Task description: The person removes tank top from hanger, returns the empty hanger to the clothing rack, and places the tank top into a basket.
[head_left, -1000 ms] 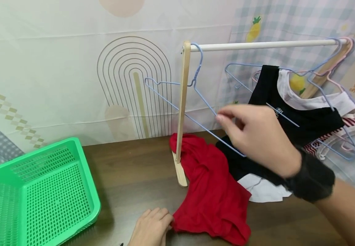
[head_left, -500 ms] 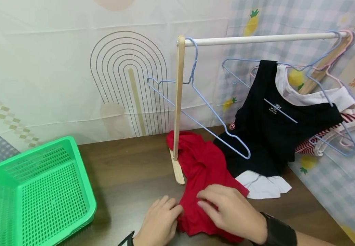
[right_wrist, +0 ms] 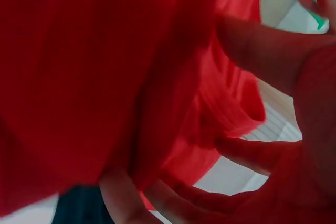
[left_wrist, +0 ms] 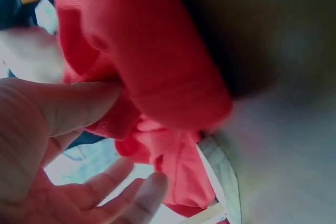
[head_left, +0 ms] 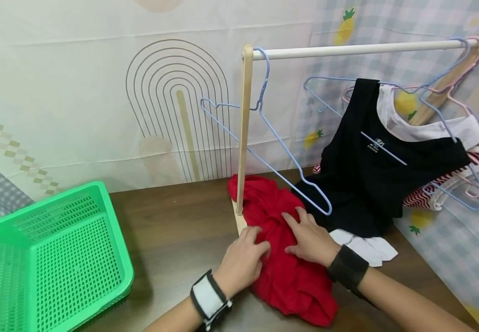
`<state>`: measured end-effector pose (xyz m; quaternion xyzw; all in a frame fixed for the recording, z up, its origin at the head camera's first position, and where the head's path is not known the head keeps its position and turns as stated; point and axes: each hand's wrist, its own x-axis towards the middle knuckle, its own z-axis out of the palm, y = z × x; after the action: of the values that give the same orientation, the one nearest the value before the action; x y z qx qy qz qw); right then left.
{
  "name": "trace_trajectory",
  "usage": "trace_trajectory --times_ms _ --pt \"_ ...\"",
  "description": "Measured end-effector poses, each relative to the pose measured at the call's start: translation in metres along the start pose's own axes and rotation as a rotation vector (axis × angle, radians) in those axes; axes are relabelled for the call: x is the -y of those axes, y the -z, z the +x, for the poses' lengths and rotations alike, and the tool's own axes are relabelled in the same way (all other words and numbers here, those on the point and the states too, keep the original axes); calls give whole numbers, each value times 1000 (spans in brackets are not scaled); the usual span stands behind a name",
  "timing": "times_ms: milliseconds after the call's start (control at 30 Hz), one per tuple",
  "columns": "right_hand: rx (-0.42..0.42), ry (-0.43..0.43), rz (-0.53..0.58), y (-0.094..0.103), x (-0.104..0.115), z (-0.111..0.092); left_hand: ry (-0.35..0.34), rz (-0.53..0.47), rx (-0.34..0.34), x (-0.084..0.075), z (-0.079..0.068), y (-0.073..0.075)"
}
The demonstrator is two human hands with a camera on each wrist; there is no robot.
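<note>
Tabletop (head_left: 173, 226), dark wood, carries everything. Rack (head_left: 245, 129) stands on it, bar running off to the right. Green basket (head_left: 120, 235) at far left, well apart from the hands, nothing visible inside. Black top (head_left: 360, 166) hangs from a hanger hooked near the bar's right end, its lower part reaching down to the tabletop; white cloth (head_left: 366, 249) pokes out below it.

Red cloth (head_left: 302, 290) lies crumpled on the tabletop, upper end bunched by the rack's left post, just below the blue hanger (head_left: 261, 94). That hanger is bare, hooked on the bar's left end.

Change: a second ago the right hand (head_left: 311, 237) was at the blue hanger; now it's down on red, and the left hand (head_left: 243, 258) has moved up red's left edge. Reads as a switch from hanger to two-handed work on the cloth; hanging not yet done, as judged.

Red sits between the hands, touching both. Right hand wide, fingers spread over the folds, no grip seen. Left hand: thumb against a red fold, two fingertips free of it in the wrist view; can't tell whether it pinches.
</note>
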<state>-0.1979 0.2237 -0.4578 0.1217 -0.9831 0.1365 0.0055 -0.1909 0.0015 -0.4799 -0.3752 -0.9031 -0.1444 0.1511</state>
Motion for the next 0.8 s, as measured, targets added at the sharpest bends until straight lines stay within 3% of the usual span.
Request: trace_trajectory --times_ms 133,333,533,667,800 --pt "77 -50 10 -7 -1 9 43 25 18 8 32 -11" --pt "90 -32 -27 -11 -3 15 102 110 66 18 63 -24" --pt "25 -1 -22 -16 -5 22 129 197 88 21 72 -34" --pt "-32 -18 17 -18 -4 22 131 169 65 22 74 -33" --pt "-143 -26 50 -10 2 13 126 78 24 20 71 -24"
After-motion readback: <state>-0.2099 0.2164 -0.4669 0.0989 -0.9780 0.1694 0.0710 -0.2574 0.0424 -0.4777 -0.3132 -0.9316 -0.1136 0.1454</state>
